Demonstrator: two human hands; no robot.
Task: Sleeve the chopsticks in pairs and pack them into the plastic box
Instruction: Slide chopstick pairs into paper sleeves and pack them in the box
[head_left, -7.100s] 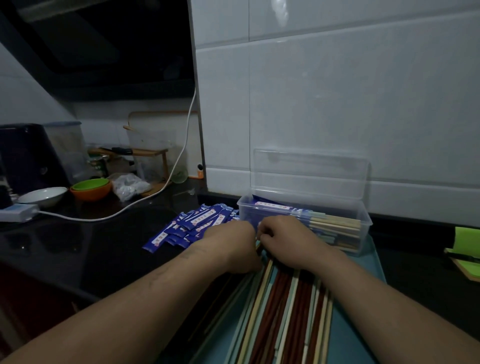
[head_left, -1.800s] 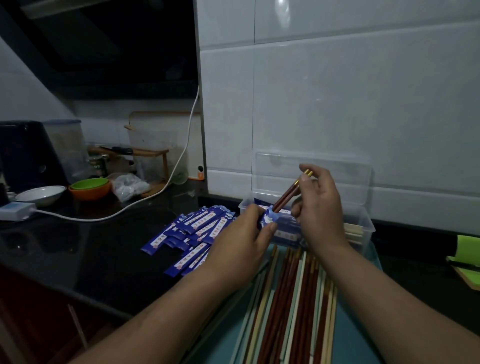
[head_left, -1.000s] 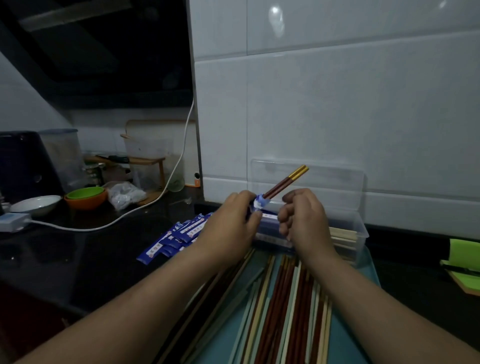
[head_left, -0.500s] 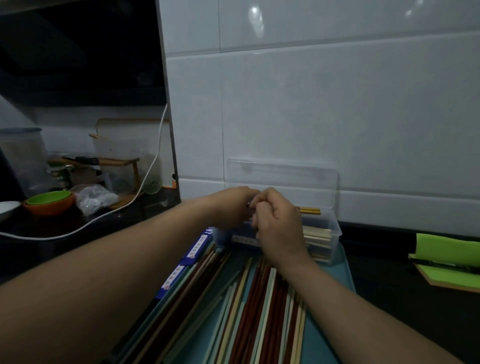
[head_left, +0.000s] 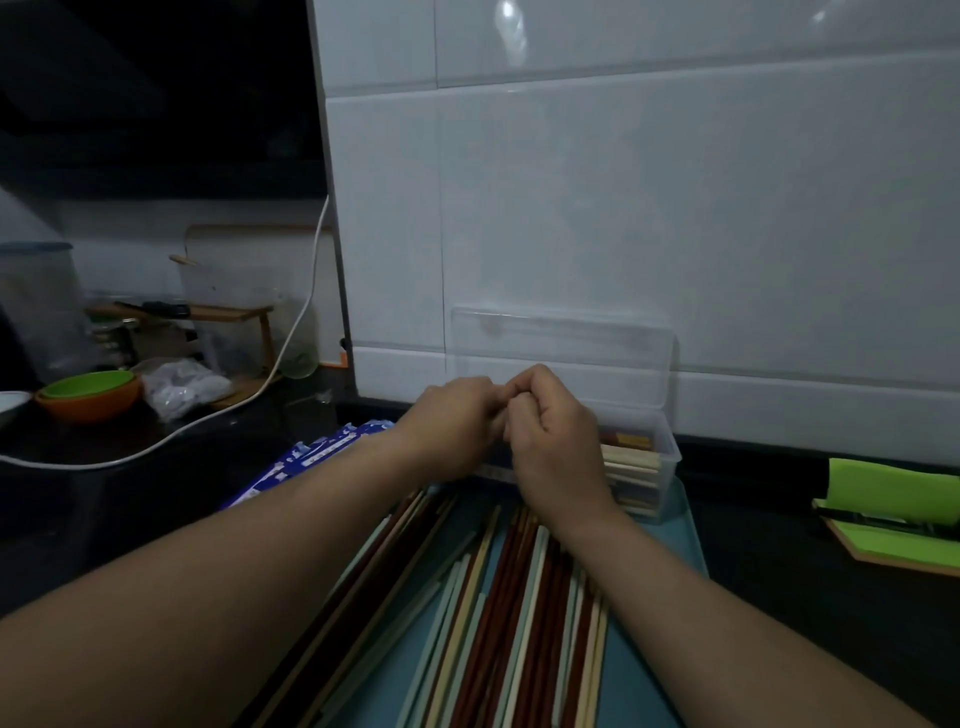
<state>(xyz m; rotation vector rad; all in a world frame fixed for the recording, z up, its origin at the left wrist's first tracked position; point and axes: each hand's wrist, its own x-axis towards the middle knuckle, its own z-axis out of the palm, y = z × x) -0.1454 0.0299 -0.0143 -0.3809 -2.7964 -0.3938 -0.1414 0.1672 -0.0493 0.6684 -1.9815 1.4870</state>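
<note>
Left hand (head_left: 453, 427), right hand (head_left: 551, 434) touching over box (head_left: 670, 460), both curled, what each grip holds hidden, chopsticks (head_left: 519, 597) on tray (head_left: 687, 525).

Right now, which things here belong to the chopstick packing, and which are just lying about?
Job: chopsticks, sleeves, box, tray.
Lying about: bowls, cable, bag.

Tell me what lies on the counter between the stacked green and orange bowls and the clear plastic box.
Head view: a crumpled clear bag, a white cable, then the blue paper sleeves.
</note>
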